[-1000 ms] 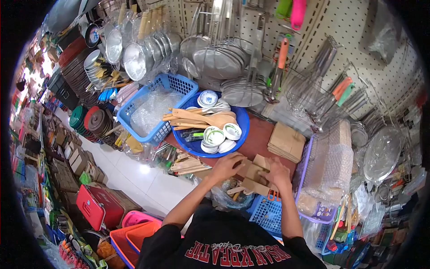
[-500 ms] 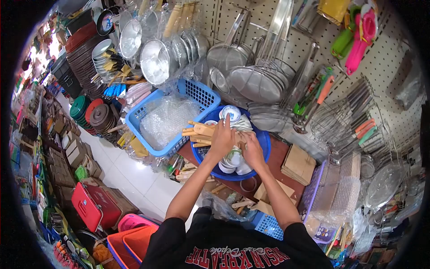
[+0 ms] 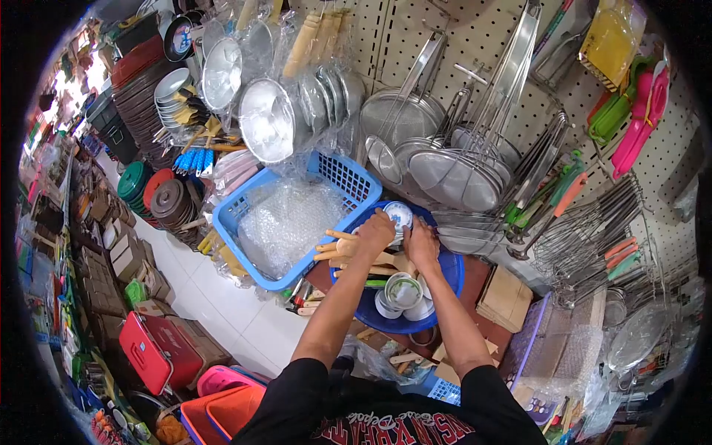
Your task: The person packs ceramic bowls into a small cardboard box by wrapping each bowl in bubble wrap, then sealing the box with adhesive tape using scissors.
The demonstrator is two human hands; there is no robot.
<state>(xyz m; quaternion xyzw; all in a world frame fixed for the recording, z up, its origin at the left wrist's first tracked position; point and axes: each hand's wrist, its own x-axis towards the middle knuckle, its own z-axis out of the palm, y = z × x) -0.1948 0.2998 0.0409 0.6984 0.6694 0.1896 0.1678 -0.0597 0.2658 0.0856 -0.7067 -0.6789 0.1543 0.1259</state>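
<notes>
A small white bowl with a blue pattern (image 3: pixel 398 215) is at the back of a round blue basin (image 3: pixel 454 276). My left hand (image 3: pixel 374 233) has its fingers curled at the bowl's left side. From the right, my right hand (image 3: pixel 422 246) closes on it, fingertips partly hidden. Wooden-handled utensils (image 3: pixel 337 248) stick out to the left under my left wrist. Nearer me in the basin are a white cup with a green inside (image 3: pixel 403 291) and other white dishes (image 3: pixel 420 308).
Left of the basin stands a light blue basket (image 3: pixel 273 282) with bubble wrap (image 3: pixel 289 222). Metal strainers (image 3: pixel 460 178) hang on the pegboard behind. Cardboard pieces (image 3: pixel 504 297) lie to the right, beside a purple crate (image 3: pixel 525 337). A red cooler box (image 3: pixel 156 352) sits at lower left.
My view has tilted, so the basin appears lower. Both hands have come to the blue-patterned bowl; the right hand has left the spot above the green-lined cup, which now shows more fully.
</notes>
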